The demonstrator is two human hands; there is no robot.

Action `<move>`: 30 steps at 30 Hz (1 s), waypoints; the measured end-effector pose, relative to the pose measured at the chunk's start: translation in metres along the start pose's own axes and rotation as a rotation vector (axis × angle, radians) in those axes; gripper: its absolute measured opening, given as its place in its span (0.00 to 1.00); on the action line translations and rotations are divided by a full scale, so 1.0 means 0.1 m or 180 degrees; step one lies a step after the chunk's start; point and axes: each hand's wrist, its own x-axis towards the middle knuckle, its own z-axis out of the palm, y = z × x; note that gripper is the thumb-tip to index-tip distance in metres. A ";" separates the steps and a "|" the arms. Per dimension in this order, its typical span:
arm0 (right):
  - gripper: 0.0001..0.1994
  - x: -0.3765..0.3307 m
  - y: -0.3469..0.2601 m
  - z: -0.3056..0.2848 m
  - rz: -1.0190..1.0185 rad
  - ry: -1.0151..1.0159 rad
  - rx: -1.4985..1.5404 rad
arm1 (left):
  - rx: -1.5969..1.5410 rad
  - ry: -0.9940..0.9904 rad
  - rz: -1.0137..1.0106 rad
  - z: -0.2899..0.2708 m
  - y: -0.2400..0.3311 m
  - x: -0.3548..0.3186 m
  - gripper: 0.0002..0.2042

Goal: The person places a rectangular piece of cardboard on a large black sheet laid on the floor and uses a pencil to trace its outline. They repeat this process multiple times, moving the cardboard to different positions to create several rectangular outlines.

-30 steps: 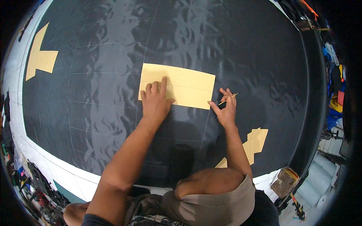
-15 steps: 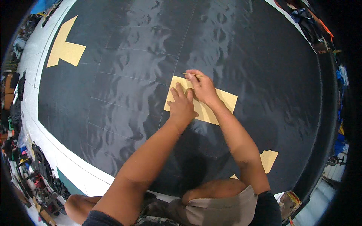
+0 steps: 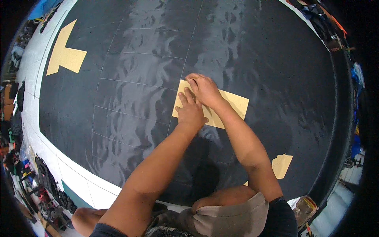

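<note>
- A large sheet of shiny black cloth (image 3: 130,98) lies spread flat and fills most of the view; thin pale lines cross it and form a grid of boxes.
- A tan rectangular paper piece (image 3: 231,104) lies flat on the cloth near the middle, tilted a little so that its right end sits lower than its left.
- The left hand (image 3: 190,111) rests palm down on the left part of the paper piece, fingers stretched flat and slightly spread, gripping nothing, simply pressing on the paper.
- The right hand (image 3: 203,89) sits just above and beside the left one, at the paper's upper left corner. Its fingers are curled and pinched together at that corner; I cannot tell whether they grip a small tool or only the paper's edge.
- The two hands touch or nearly touch, the right wrist crossing over the middle of the paper.
- A second tan paper piece, T-shaped (image 3: 63,53), lies on the cloth far off at the upper left, well apart from the hands.
- A third tan paper piece (image 3: 281,165) lies at the lower right, partly hidden behind the right forearm.
- The person's bent knee in grey-brown shorts (image 3: 233,215) shows at the bottom edge.
- A white floor border (image 3: 79,183) runs along the cloth's lower left edge, with cluttered things beyond it.
</note>
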 end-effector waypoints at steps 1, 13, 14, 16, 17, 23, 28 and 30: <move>0.15 -0.07 0.02 -0.05 0.0059 0.0064 -0.0081 | -0.0033 -0.0014 0.0008 -0.01 0.00 -0.01 0.56; 0.16 -1.40 0.98 -1.02 0.1727 0.1430 0.0673 | 0.0319 -0.0016 0.0176 0.05 0.05 0.07 0.53; 0.17 -1.43 1.07 -0.98 0.1616 0.1592 0.0823 | 0.0284 -0.0044 0.0193 0.04 0.06 0.08 0.53; 0.16 -1.40 0.95 -0.94 0.1687 0.1627 0.0826 | 0.0248 -0.0109 0.0126 0.02 0.01 0.08 0.53; 0.16 -1.40 0.93 -0.93 0.1640 0.1701 0.0845 | 0.0398 -0.0135 0.0097 -0.02 0.06 0.07 0.53; 0.13 -1.47 1.05 -0.84 0.1536 0.1972 0.0229 | 0.1370 0.0452 0.1052 0.21 0.07 0.24 0.51; 0.11 -1.50 0.98 -0.85 0.1191 0.1818 -0.0530 | 0.1420 0.0179 0.1464 0.18 0.20 0.37 0.49; 0.11 -1.47 0.87 -0.83 0.0996 0.1617 -0.0863 | 0.1450 0.0417 0.1520 0.27 0.14 0.39 0.50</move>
